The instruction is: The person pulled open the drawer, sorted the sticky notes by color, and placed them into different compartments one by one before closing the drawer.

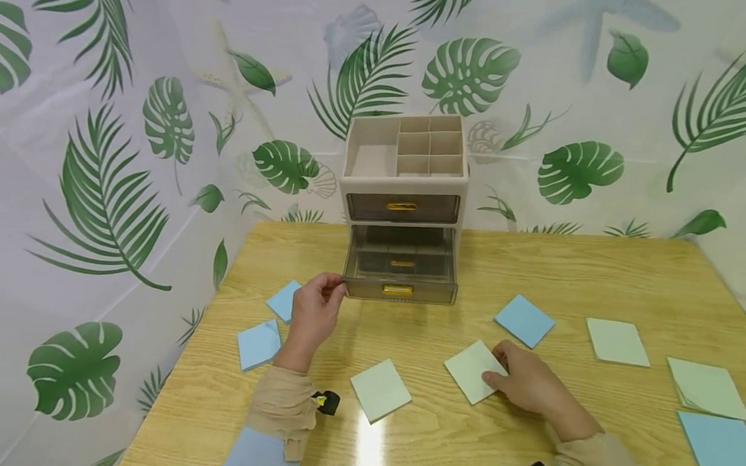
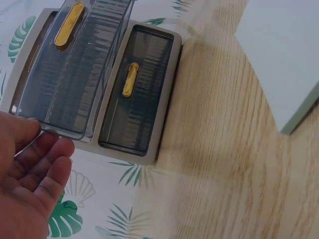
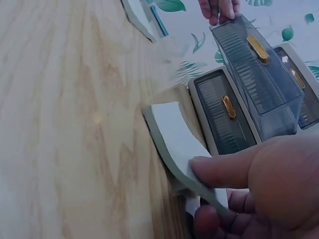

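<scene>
A beige organiser (image 1: 406, 154) with three smoky clear drawers stands at the table's back. Its middle drawer (image 1: 401, 280) (image 2: 75, 74) (image 3: 259, 84) is pulled out, with a gold handle on its front. My left hand (image 1: 335, 287) (image 2: 30, 179) grips the front left corner of that drawer, thumb on one side and fingers on the other. My right hand (image 1: 499, 370) (image 3: 264, 184) pinches a pale green note pad (image 1: 475, 371) (image 3: 172, 132) lying on the table. The thumb lies on top and the fingers sit under the raised, bent edge.
More pads lie scattered on the wooden table (image 1: 536, 270): blue ones (image 1: 284, 300) (image 1: 258, 343) left, green (image 1: 380, 390) at the front, blue (image 1: 524, 320) and green (image 1: 617, 341) (image 1: 707, 388) right, blue (image 1: 723, 445) far right. A leaf-print curtain (image 1: 97, 176) encloses the back and sides.
</scene>
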The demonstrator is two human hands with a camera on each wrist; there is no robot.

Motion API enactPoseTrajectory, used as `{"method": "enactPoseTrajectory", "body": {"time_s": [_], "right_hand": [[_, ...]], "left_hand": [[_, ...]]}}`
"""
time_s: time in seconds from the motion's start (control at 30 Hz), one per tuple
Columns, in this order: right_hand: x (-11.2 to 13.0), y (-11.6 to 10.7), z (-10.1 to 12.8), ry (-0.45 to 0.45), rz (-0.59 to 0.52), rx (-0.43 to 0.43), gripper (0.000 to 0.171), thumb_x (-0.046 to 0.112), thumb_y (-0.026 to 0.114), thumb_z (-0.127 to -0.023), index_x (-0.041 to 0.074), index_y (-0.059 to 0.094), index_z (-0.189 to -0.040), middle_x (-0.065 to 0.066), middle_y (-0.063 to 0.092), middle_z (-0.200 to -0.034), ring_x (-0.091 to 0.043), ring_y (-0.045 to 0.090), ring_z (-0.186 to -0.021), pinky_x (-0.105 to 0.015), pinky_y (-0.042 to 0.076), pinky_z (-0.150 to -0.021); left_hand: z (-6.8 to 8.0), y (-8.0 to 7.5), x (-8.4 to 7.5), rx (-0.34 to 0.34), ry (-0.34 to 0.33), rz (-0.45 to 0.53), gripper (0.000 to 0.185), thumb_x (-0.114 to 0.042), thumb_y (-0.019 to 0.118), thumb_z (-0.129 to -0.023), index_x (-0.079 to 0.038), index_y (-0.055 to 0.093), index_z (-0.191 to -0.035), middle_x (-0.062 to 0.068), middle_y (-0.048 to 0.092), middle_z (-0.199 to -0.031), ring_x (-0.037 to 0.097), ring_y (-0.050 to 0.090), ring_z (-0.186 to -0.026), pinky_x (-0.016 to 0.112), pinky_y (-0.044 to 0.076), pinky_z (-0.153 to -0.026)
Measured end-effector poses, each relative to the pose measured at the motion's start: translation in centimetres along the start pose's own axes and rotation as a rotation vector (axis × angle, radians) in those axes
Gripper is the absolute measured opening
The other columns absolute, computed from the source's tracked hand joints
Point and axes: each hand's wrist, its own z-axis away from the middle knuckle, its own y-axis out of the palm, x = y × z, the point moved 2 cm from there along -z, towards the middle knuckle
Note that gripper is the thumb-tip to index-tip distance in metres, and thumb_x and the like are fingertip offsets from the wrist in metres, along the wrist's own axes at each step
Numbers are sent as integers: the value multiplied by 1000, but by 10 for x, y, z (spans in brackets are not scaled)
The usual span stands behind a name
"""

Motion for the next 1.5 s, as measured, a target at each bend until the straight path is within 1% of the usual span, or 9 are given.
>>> {"method": "enactPoseTrajectory", "body": {"time_s": [0.3,0.4,0.57,0.73,0.83,0.97,1.1,1.37,1.5], "right_hand": [[4,-14,6,-146,-189,-117,14,15,55,-99,3,55,-106,-4,51,-80,-15,43,-67,-28,38,-58],[11,-26,9,-175,-255,-167,18,19,53,-101,5,55,-111,-6,58,-83,-15,47,-65,-27,39,-55],[28,-45,13,-202,-282,-249,29,28,50,-102,8,56,-123,-8,64,-94,-18,50,-69,-28,42,-54],[49,-58,11,-213,-331,-358,31,32,52,-100,12,59,-122,-8,49,-72,-18,41,-56,-29,37,-47],[62,-63,8,-192,-403,-410,32,34,52,-100,12,58,-123,-10,48,-73,-17,44,-57,-28,40,-47],[77,-68,0,-157,-566,-372,34,28,47,-103,7,48,-130,-12,56,-93,-17,50,-71,-26,43,-55],[89,-73,-10,-168,-684,-328,32,16,47,-103,1,43,-131,-10,55,-107,-19,47,-81,-26,40,-64],[116,-76,-36,-216,-660,-424,30,14,53,-100,-2,50,-125,-15,56,-103,-18,53,-86,-21,46,-71],[132,-74,-55,-258,-685,-448,27,10,54,-99,-2,52,-123,-15,55,-100,-17,52,-80,-22,46,-65]], "left_hand": [[-1,2,-1,0,5,6,10,-12,63,-94,-5,69,-98,3,69,-85,15,65,-75,30,53,-65],[-1,2,0,8,1,2,10,-12,63,-95,-6,69,-98,3,69,-84,14,64,-75,29,53,-65],[-1,1,0,16,1,-6,10,-13,63,-95,-7,69,-98,2,69,-84,14,64,-75,29,52,-65],[1,0,1,27,-6,-15,9,-13,62,-95,-7,69,-98,1,68,-84,13,64,-74,29,52,-64],[2,0,2,33,0,-16,9,-12,62,-95,-7,68,-99,2,68,-85,13,64,-74,29,51,-63],[3,0,2,38,1,-18,10,-13,62,-95,-7,68,-99,2,68,-85,14,64,-75,29,52,-64],[3,0,2,46,-9,-14,10,-14,61,-96,-7,68,-99,2,68,-85,14,64,-76,29,52,-65],[1,-1,2,34,5,-14,10,-14,61,-96,-7,69,-99,2,68,-86,13,64,-76,30,52,-65],[0,-1,1,25,6,-3,10,-13,62,-96,-7,69,-99,2,69,-86,14,64,-76,31,52,-66]]}}
